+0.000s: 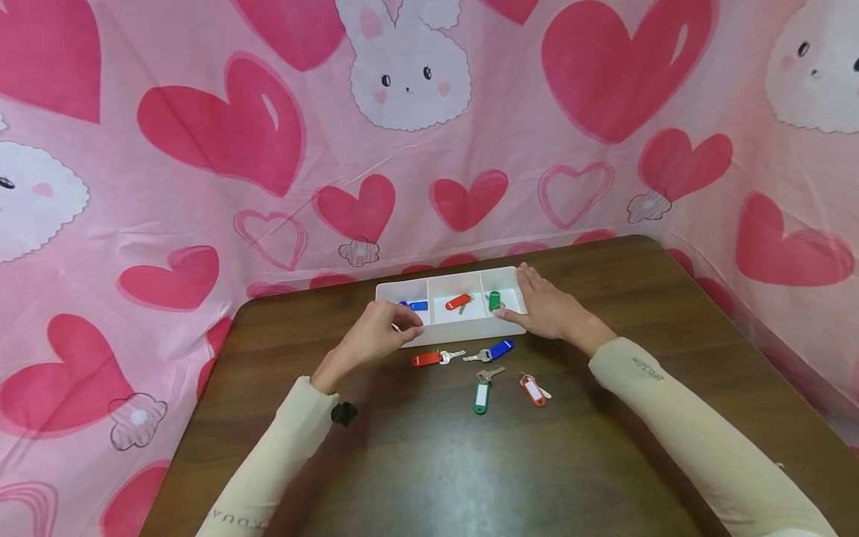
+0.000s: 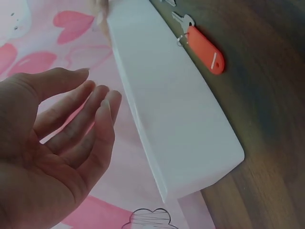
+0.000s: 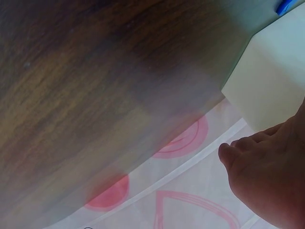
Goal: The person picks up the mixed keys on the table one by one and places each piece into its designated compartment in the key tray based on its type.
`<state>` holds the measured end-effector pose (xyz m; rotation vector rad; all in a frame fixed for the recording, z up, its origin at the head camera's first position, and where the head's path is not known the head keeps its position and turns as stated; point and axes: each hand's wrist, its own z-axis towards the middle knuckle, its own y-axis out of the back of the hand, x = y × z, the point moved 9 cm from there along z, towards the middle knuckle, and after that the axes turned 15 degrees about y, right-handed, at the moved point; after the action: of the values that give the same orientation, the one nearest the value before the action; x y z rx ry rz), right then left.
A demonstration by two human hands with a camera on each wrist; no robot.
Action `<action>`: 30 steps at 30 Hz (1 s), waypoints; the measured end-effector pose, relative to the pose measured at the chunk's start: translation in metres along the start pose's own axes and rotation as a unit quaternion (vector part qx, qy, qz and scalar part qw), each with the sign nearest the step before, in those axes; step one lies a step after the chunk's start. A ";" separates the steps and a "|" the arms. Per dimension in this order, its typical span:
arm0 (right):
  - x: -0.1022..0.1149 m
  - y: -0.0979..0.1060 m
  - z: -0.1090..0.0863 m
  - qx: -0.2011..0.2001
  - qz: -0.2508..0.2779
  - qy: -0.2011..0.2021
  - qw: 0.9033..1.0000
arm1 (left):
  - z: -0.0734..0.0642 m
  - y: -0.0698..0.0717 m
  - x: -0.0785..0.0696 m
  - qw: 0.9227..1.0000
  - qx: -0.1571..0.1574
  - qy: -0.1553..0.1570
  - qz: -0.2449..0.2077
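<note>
Left hand (image 1: pixel 372 332) over the front left of white tray (image 1: pixel 463 334), grip loosely curved, thumb apart from fingers, nothing held. Right hand (image 1: pixel 553 307) at tray's right end, grip spread, fingers fairly straight. Tray sits on brown worktop (image 1: pixel 416 462), three compartments: blue tag (image 1: pixel 419 306) left, orange-red tag (image 1: pixel 459 302) middle, green tag (image 1: pixel 494 300) right. In front of tray: red keyring (image 1: pixel 426 359), dark blue keyring (image 1: pixel 502 349), then green keyring (image 1: pixel 482 399) and white-labelled red keyring (image 1: pixel 535 391) farther out
</note>
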<state>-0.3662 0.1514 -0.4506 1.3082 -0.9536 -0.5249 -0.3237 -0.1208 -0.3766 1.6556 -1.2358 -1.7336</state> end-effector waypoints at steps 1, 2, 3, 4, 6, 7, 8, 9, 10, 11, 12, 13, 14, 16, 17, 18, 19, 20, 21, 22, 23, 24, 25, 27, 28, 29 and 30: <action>0.000 -0.001 0.000 0.000 0.001 0.000 1.000 | -0.001 -0.002 -0.001 1.000 -0.001 -0.003 0.002; -0.001 -0.001 0.000 0.000 0.002 0.000 1.000 | -0.002 -0.005 -0.001 1.000 0.001 -0.005 0.004; -0.002 -0.002 -0.001 -0.001 0.003 -0.001 1.000 | -0.003 -0.008 -0.001 1.000 0.004 -0.007 0.005; -0.002 -0.002 -0.001 -0.001 0.004 -0.001 1.000 | -0.003 -0.011 0.000 1.000 0.007 -0.006 0.005; -0.002 -0.003 -0.001 -0.001 0.004 0.000 1.000 | -0.005 -0.018 0.000 1.000 0.014 -0.005 0.003; -0.003 -0.004 -0.001 -0.001 0.003 0.000 1.000 | -0.006 -0.021 0.001 1.000 0.019 -0.004 0.000; -0.003 -0.004 -0.001 -0.001 0.002 0.000 1.000 | -0.006 -0.025 0.001 1.000 0.023 -0.002 0.000; -0.003 -0.004 -0.001 -0.002 0.002 0.000 1.000 | -0.007 -0.028 0.001 1.000 0.026 0.001 -0.003; -0.003 -0.004 -0.001 -0.003 0.001 0.000 1.000 | -0.007 -0.031 0.001 1.000 0.029 0.001 -0.002; -0.003 -0.004 -0.001 -0.003 0.000 0.000 1.000 | -0.007 -0.035 0.001 0.999 0.032 0.004 -0.004; -0.003 -0.004 -0.001 -0.003 0.000 0.000 1.000 | -0.007 -0.038 0.001 0.999 0.036 0.008 -0.005; -0.003 -0.004 -0.001 -0.003 0.000 0.001 1.000 | -0.007 -0.042 0.001 0.999 0.037 0.006 -0.003; -0.003 -0.003 0.000 -0.003 0.001 0.000 1.000 | -0.007 -0.045 0.000 0.999 0.038 0.003 0.000; -0.003 -0.003 0.000 -0.003 0.001 0.000 1.000 | -0.008 -0.051 -0.003 0.999 0.037 -0.014 0.012; -0.003 -0.003 0.000 -0.004 0.001 0.001 1.000 | -0.008 -0.053 -0.004 0.999 0.035 -0.020 0.017; -0.003 -0.002 0.000 -0.004 0.001 0.001 1.000 | -0.009 -0.055 -0.005 0.999 0.032 -0.029 0.027; -0.003 -0.002 0.001 -0.004 0.001 0.001 1.000 | -0.009 -0.058 -0.006 0.998 0.029 -0.038 0.038; -0.003 -0.002 0.001 -0.004 0.001 0.002 1.000 | -0.009 -0.060 -0.006 0.998 0.027 -0.044 0.046; -0.002 -0.002 0.001 -0.004 0.000 0.002 1.000 | -0.009 -0.062 -0.006 0.997 0.024 -0.049 0.057; -0.002 -0.002 0.001 -0.005 0.001 0.002 1.000 | -0.009 -0.064 -0.005 0.996 0.022 -0.051 0.065; -0.002 -0.002 0.001 -0.005 0.001 0.003 1.000 | -0.010 -0.066 -0.005 0.996 0.020 -0.052 0.073; -0.002 -0.002 0.001 -0.006 0.000 0.003 1.000 | -0.010 -0.068 -0.004 0.995 0.018 -0.055 0.082; -0.003 -0.002 0.000 -0.006 0.000 0.003 1.000 | -0.010 -0.069 -0.004 0.994 0.015 -0.057 0.090; -0.003 -0.003 0.000 -0.006 0.000 0.003 1.000 | -0.010 -0.073 -0.004 0.992 0.012 -0.064 0.104; -0.003 -0.003 0.000 -0.007 -0.001 0.003 1.000 | -0.011 -0.075 -0.004 0.992 0.011 -0.068 0.110; -0.003 -0.003 0.000 -0.007 -0.001 0.003 1.000 | -0.011 -0.076 -0.004 0.991 0.010 -0.072 0.116; -0.003 -0.004 0.000 -0.006 0.000 0.002 1.000 | -0.011 -0.078 -0.005 0.990 0.009 -0.076 0.121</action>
<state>-0.3673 0.1530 -0.4552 1.2976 -0.9447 -0.5276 -0.2918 -0.0811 -0.4372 1.3383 -1.4593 -1.7250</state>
